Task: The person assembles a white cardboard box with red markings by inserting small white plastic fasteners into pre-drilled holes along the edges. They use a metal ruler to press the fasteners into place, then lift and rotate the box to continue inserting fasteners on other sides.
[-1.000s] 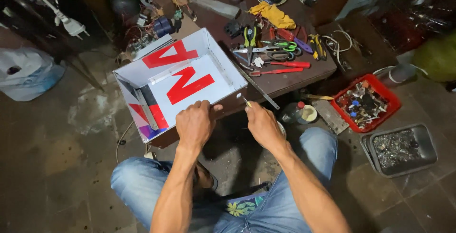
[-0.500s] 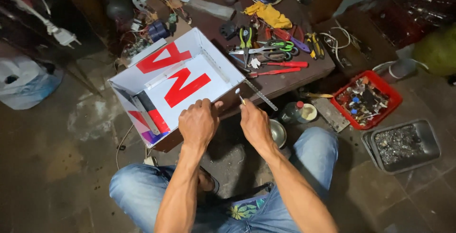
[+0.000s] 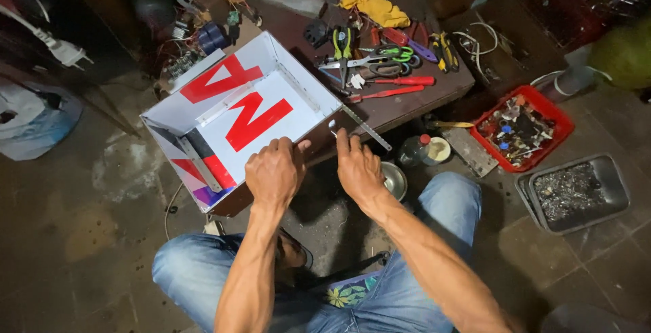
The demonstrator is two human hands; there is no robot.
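— Why is the white tray-shaped sign box (image 3: 244, 109) sitting at the near corner of the bench (image 3: 420, 102)?

— It seems set there so its near wall overhangs toward the person's lap, within reach of both hands. The left hand (image 3: 274, 170) is curled over that near rim, fingers closed on the edge, likely steadying it.

— And the right hand (image 3: 358, 167)?

— It's half closed beside the box's near right corner, pinching what looks like a small metal piece (image 3: 333, 127) against it; I can't tell more than that.

— Which way does the box run?

— Its long axis goes diagonally, from lower left to upper right, open side up, red letters (image 3: 237, 99) facing the camera. Pliers and scissors (image 3: 380, 58) lie farther back.
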